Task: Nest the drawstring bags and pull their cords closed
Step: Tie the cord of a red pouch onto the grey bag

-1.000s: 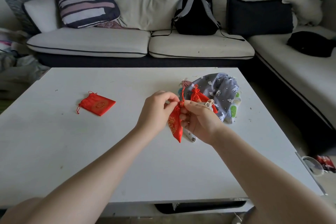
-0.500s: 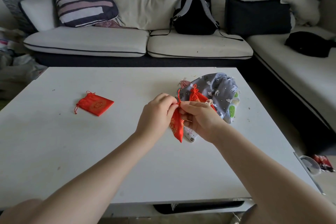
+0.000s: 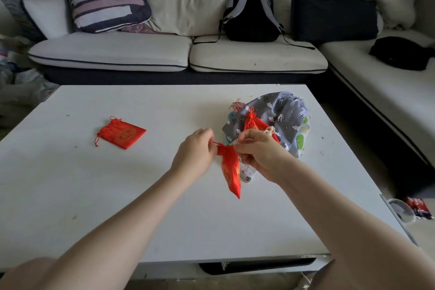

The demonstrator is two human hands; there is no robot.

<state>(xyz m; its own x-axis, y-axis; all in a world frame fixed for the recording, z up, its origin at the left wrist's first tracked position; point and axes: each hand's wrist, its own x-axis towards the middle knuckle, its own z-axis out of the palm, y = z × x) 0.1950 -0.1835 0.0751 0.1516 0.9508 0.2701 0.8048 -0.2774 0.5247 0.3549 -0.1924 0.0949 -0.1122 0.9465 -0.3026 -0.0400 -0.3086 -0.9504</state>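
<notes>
1. The right hand [image 3: 260, 152] covers the cord on its side of the red bag [image 3: 230, 168]; the pile's lower bags are mostly hidden under the grey printed bag [image 3: 277, 116].
2. The red bag hangs above the desk [image 3: 94, 195], gathered mouth up, long axis running down to a corner pointing at the viewer.
3. The left hand [image 3: 194, 154] pinches a red cord at the mouth; the right hand's fingers curl at the mouth's other side.
4. A second red bag [image 3: 122, 134] lies flat, well apart.
</notes>
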